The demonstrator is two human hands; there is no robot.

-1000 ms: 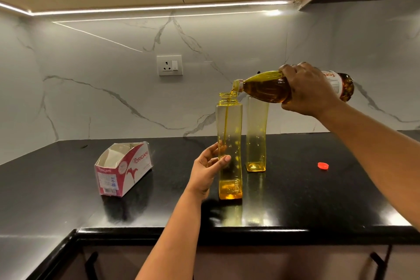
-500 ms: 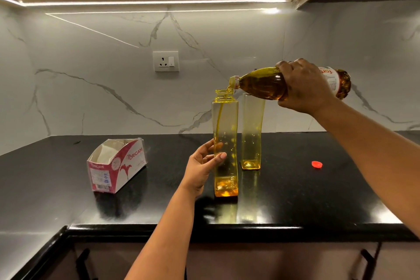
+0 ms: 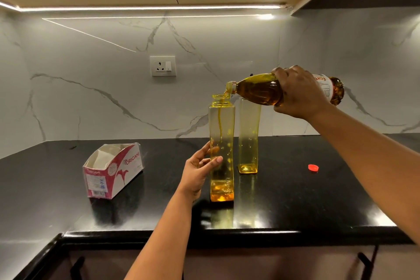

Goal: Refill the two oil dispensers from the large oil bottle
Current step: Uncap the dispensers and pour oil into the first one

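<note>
Right hand (image 3: 297,93): grips tilted large oil bottle (image 3: 261,91), pouring.
Left hand (image 3: 200,171): curled round near dispenser (image 3: 221,143), near worktop's (image 3: 56,188) front edge.
Second dispenser (image 3: 248,138): just behind, upright.
Red cap (image 3: 313,167): towards right.

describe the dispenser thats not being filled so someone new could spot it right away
On the black countertop, below the wall socket, two tall yellow see-through dispensers stand side by side. It is the rear dispenser, nearer the marble wall. Unlike the front dispenser, steadied by the left hand, no oil stream enters it and no hand touches it.
</note>
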